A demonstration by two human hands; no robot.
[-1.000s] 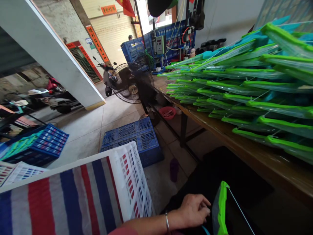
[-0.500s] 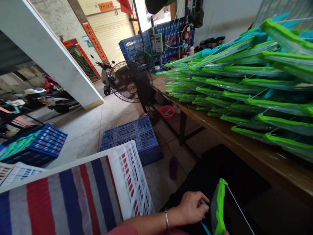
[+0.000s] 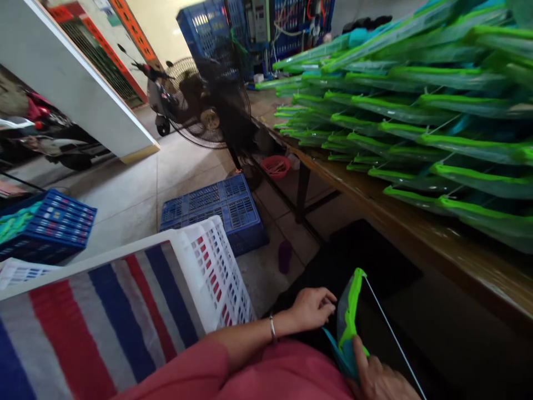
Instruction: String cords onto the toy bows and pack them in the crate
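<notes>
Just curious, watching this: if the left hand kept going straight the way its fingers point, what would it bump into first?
The left hand points right, toward the green-edged pouch held up by the right hand. It would likely meet the pouch's green edge first; the fingertips look almost on it already.

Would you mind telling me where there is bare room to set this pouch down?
Bare floor lies between the two blue crates and the fan. The table shows only a narrow bare front edge; stacked green pouches crowd the rest. The white crate is lined with striped sheeting.
</notes>
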